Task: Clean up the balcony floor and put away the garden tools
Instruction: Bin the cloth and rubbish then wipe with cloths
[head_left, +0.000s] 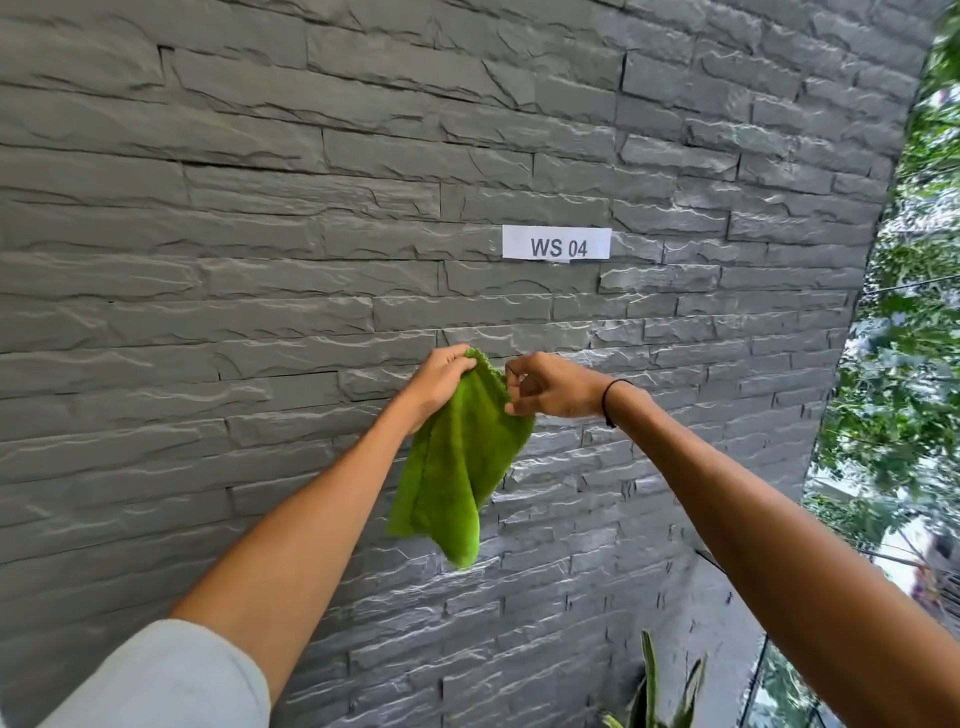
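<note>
Both arms reach up and forward toward a grey stacked-stone wall, and a green microfibre cloth hangs between the two hands, held up in the air in front of the stone.

The left hand grips the cloth's top corner, its fingers curled over the bunched fabric at the uppermost point. The right hand is just to the right of it, at nearly the same height; its fingers are curled and its thumb and fingertips pinch the cloth's upper right edge. The two hands are near each other but not touching, with only a short span of cloth edge between them.

From this grip the cloth hangs with its long axis running downward and slightly toward the left forearm. It is loosely folded on itself, and its lowest corner points down, well below both hands. Whether the cloth touches the wall cannot be told.

A thin black band circles the right wrist. A pale grey sleeve covers the left upper arm.

Above the right hand, a white paper label reading "WS 04" is stuck to the wall. Below the right forearm, the pointed leaves of a snake plant rise upright. Beyond the right arm, past the wall's edge, are green trees.
</note>
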